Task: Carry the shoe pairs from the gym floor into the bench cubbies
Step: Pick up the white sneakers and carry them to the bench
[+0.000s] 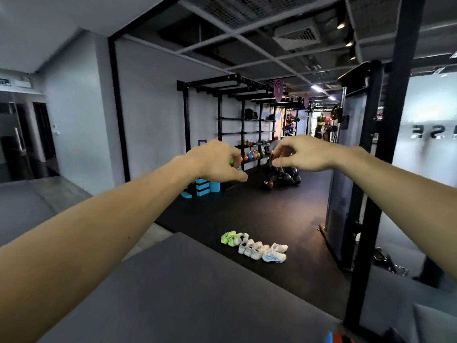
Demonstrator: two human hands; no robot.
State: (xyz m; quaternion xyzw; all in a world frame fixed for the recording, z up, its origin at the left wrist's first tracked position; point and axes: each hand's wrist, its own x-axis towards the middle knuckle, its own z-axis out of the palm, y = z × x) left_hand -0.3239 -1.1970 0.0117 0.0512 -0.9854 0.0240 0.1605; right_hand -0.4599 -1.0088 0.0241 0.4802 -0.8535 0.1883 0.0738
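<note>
Black rubber matting covers the gym floor (259, 214) ahead of me, and on it the shoes sit in a tight row, well apart from both of my hands. At the left end of the row is a neon green pair (229, 238); next to it come the white pairs (251, 247), packed side by side and touching, and at the right end a white shoe with blue markings (274, 257) lies just in front of another white one. How many shoes there are in the middle of the row I cannot tell, since they overlap.

Both my arms are stretched out in front of me at about the same height. My left hand (217, 160) has the fingers curled loosely downward with the thumb pointing toward the right; it holds nothing. My right hand (300, 153) is likewise bent at the wrist, fingers drooping and bunched near the thumb, with nothing in it. The two hands are near each other but not touching, a gap between them.

Below my forearms a grey flat surface (197, 293) fills the lower part of the view, its far corner pointing toward the shoes. Behind my hands a black rack (230, 105) stands against the wall, with coloured kettlebells (254, 155) on a low shelf, dark balls on the floor beside it, and blue foam blocks (202, 186) at its left foot. A black post (385, 144) rises on the right.
</note>
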